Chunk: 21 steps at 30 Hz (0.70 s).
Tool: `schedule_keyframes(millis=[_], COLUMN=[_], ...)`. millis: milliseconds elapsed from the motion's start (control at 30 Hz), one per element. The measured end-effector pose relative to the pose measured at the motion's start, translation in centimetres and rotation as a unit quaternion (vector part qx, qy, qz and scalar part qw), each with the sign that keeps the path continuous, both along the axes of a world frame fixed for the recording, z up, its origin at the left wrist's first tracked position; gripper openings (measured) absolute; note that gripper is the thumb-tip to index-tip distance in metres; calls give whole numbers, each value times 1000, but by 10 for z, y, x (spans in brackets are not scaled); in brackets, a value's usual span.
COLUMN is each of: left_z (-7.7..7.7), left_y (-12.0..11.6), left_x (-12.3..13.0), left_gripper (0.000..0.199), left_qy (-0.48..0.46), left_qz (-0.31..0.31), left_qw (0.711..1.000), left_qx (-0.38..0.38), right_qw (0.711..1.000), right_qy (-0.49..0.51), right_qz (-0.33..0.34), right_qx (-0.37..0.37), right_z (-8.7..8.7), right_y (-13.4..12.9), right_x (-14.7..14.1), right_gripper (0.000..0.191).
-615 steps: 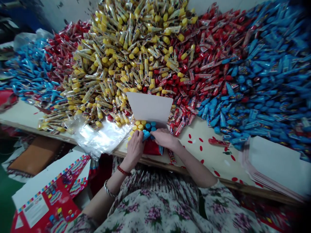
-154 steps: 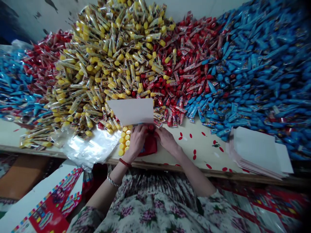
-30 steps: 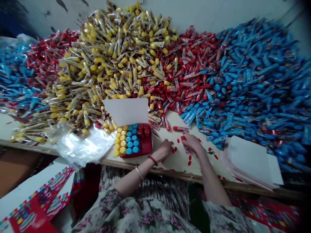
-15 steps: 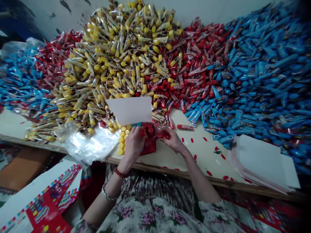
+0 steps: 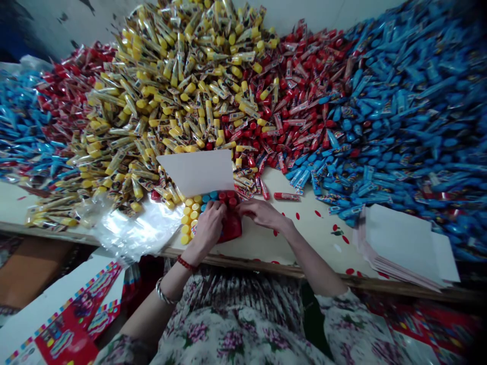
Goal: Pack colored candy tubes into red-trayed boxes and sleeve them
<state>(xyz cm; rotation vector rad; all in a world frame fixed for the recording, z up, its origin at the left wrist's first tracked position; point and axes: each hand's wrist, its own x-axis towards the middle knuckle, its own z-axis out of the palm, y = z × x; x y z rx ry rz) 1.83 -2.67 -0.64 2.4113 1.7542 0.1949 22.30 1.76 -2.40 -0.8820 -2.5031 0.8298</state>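
At the far left lies a heap of shiny blue wrapped tubes [image 5: 26, 119], then a smaller heap of red wrapped tubes [image 5: 70, 88]. Below them, under the table's level, are red-and-white printed cardboard sheets [image 5: 72, 324]. A tall heap of clear-wrapped tubes with yellow caps [image 5: 163, 96] comes next, with a crumpled clear plastic bag [image 5: 139, 225] in front, near the table edge. Right of the bag, the red box with a raised white flap [image 5: 231, 228] sits on the cream table [image 5: 323, 241], holding yellow, blue and red caps in groups from left to right. The left hand [image 5: 210, 221] is over its middle, fingers bent down; whether they grip anything is hidden. The right hand [image 5: 262, 213] has its fingers curled at the box's right side, beside the red caps; its grip cannot be told. Farther right are a loose red tube [image 5: 287, 196], a large blue heap [image 5: 411, 111] and a stack of white cards [image 5: 403, 243].
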Motion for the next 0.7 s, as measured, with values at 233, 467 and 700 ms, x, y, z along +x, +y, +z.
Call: schedule_keyframes(millis=[233, 467, 700], left_z=[1, 6, 8], left_y=[-11, 1, 6], left_x=[8, 15, 16], left_gripper=[29, 27, 28], left_qy=[50, 46, 88], left_qz=[53, 63, 42], left_qw=[997, 997, 994], left_qx=[2, -6, -45], right_qw=[991, 979, 977], right_qy=[-127, -201, -208], right_qz=[36, 26, 17], right_qx=[7, 20, 46], right_z=[20, 39, 17], right_y=[13, 17, 13], right_x=[-16, -38, -45], right_gripper=[39, 27, 20])
